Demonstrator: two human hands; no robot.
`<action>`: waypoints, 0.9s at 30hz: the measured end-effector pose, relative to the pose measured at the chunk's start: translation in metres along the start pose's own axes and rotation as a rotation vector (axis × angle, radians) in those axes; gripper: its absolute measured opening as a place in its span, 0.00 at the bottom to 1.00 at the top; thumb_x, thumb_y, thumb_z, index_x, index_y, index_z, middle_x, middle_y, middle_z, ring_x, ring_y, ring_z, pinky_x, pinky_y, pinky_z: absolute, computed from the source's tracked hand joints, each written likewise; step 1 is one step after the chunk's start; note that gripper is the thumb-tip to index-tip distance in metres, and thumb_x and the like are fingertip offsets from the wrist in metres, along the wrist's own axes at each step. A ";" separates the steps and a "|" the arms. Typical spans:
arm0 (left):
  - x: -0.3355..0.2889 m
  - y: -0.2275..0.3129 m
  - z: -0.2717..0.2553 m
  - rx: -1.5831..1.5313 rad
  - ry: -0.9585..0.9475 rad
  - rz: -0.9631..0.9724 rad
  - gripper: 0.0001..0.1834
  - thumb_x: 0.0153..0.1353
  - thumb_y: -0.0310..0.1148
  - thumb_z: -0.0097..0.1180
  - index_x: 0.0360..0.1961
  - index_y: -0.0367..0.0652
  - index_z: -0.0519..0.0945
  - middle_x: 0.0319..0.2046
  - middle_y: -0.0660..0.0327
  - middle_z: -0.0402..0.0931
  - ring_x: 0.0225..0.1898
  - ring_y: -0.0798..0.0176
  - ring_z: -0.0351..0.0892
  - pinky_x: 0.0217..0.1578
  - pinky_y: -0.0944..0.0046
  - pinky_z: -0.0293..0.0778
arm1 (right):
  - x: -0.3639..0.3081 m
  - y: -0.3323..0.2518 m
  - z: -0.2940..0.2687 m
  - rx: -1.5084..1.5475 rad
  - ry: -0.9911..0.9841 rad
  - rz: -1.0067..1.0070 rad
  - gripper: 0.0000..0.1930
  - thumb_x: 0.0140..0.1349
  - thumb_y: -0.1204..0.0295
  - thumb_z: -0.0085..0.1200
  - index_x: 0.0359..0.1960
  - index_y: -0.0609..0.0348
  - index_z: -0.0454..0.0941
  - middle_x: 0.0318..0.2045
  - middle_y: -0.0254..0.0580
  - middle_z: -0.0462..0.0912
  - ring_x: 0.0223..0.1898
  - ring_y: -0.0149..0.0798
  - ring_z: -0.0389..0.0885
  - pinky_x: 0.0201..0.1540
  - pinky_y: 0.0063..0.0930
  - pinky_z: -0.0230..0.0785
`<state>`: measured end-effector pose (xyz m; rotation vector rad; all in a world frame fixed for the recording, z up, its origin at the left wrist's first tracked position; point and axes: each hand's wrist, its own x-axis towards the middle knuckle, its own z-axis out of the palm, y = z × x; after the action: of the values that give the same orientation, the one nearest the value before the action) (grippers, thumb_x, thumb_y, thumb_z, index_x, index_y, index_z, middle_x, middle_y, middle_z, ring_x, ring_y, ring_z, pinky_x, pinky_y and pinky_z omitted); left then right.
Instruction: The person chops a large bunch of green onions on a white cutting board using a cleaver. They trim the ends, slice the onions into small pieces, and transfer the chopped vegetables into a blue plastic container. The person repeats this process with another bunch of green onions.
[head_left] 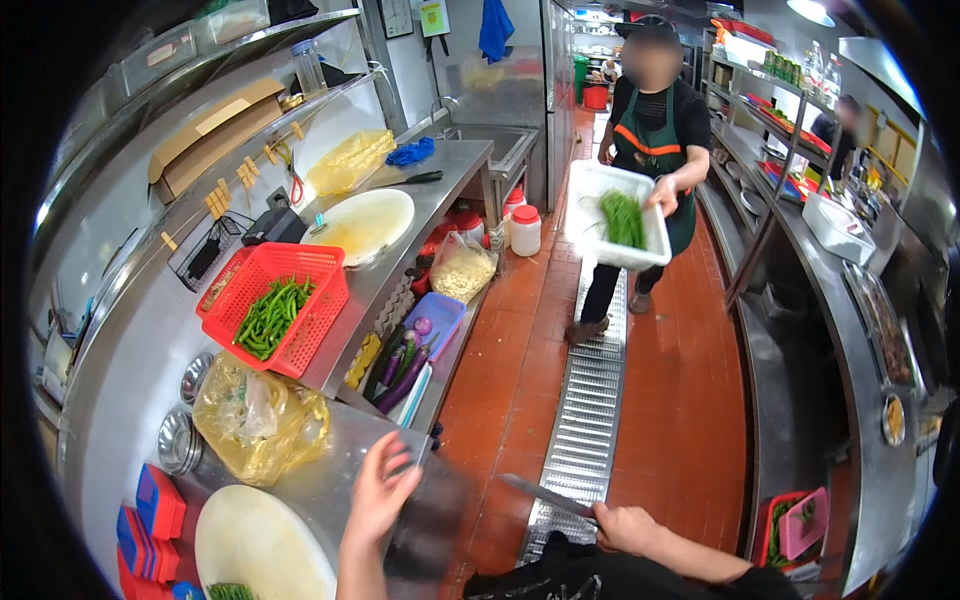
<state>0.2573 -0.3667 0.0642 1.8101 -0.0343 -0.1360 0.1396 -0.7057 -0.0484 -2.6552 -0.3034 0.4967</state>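
Observation:
My right hand [624, 527] is wrapped round the handle of a kitchen knife [545, 494], its blade pointing left above the floor drain. My left hand [382, 484] is raised near the edge of the steel counter, fingers apart and holding nothing. To the left of that hand lies a round white cutting board [265, 540], with some cut greens [230, 592] at its lower edge. Ahead of me, a person in a dark apron [655, 150] holds out a white plastic basket [590, 235] with a bunch of long thin greens [624, 219] inside.
On the left counter stand a red basket [335, 295] of green peppers [275, 315], a yellow plastic bag [255, 420] and another round board [365, 225]. Purple eggplants [405, 375] lie on the shelf below. A metal drain grate [585, 410] runs along the tiled floor. Steel shelving [790, 330] lines the right.

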 end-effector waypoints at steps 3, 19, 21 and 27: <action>0.083 0.011 0.066 -0.260 -0.215 -0.172 0.34 0.61 0.49 0.52 0.64 0.51 0.55 0.60 0.52 0.57 0.57 0.56 0.63 0.51 0.50 0.64 | -0.013 0.042 -0.009 0.047 -0.081 0.154 0.18 0.53 0.64 0.51 0.37 0.64 0.63 0.21 0.58 0.79 0.26 0.58 0.79 0.29 0.50 0.72; 0.229 -0.077 0.081 -1.249 0.103 -0.411 0.35 0.40 0.27 0.45 0.55 0.31 0.64 0.51 0.42 0.68 0.52 0.41 0.67 0.55 0.45 0.63 | -0.004 0.232 -0.007 0.370 -0.004 0.904 0.20 0.54 0.62 0.50 0.46 0.58 0.63 0.33 0.61 0.78 0.39 0.58 0.78 0.42 0.45 0.70; 0.222 -0.078 0.062 -1.174 0.315 -0.478 0.34 0.40 0.28 0.45 0.55 0.31 0.64 0.50 0.42 0.68 0.51 0.41 0.68 0.54 0.44 0.64 | 0.000 0.256 0.001 0.419 -0.038 0.979 0.25 0.50 0.62 0.54 0.48 0.57 0.63 0.33 0.62 0.78 0.40 0.59 0.78 0.44 0.45 0.70; 0.154 -0.028 0.014 -1.137 0.534 -0.114 0.36 0.40 0.29 0.47 0.57 0.33 0.63 0.51 0.46 0.69 0.52 0.45 0.68 0.55 0.45 0.65 | 0.093 0.277 -0.050 0.371 -0.325 0.696 0.33 0.51 0.65 0.53 0.58 0.62 0.56 0.40 0.64 0.77 0.44 0.58 0.77 0.43 0.44 0.70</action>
<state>0.4077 -0.3882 0.0221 0.6644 0.4424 0.2218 0.2810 -0.9437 -0.1552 -2.2468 0.5940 1.0801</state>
